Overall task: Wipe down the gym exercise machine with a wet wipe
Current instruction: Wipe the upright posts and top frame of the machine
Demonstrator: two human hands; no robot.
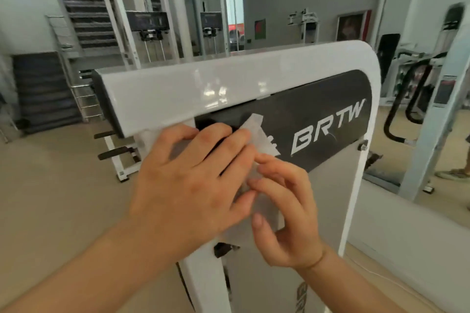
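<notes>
At the left, the left hand (188,185) lies broad and fairly flat against the exercise machine (203,91), fingers spread and nearly straight. It presses on the wet wipe (256,134) where the white top bar meets the upright. The wipe sits under those fingers, and one pale corner sticks up onto the black panel (318,109) just beside the white lettering (328,129).

Just right of it, the right hand (287,216) is curled, and its thumb and fingertips seem to pinch the wipe's lower edge, though the thin sheet is hard to make out there.

The step looks like spreading the wipe flat before a stroke. To do it well, the right hand should pull the edge taut while the left palm pins the sheet, so that one full layer meets the surface rather than a bunched wad. Then one open hand should take over with even pressure, working along the bar and into the seam under it, where grime tends to collect. The raised corner may fold back under, so it should be smoothed first.
</notes>
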